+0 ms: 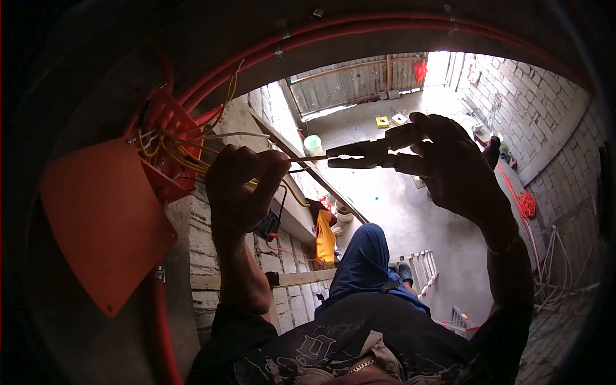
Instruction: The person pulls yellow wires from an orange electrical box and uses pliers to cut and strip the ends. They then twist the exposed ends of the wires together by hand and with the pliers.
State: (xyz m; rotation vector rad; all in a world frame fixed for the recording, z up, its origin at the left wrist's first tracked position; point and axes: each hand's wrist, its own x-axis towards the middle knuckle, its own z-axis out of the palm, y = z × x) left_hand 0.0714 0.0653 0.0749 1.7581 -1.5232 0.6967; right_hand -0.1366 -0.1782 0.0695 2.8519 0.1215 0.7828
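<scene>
My left hand (247, 183), at centre left, pinches a thin wire (307, 158) between thumb and finger. The wire's end points right, towards the tip of a pair of pliers (362, 154). My right hand (443, 157) is wrapped around the handles of these pliers, whose jaws look slightly parted. Whether the jaws touch the wire is hard to tell. Left of my left hand, yellow and white wires (186, 144) come out of an orange junction box (170, 176). Its orange cover (109, 221) hangs open to one side.
Red conduits (359, 24) curve overhead, and another red pipe (163, 327) runs down at left. A meter (268, 226) and a yellow cloth (325, 239) are below my left hand. Far below are the floor, a ladder (423, 273), a bucket (313, 144) and coiled orange tubing (526, 204).
</scene>
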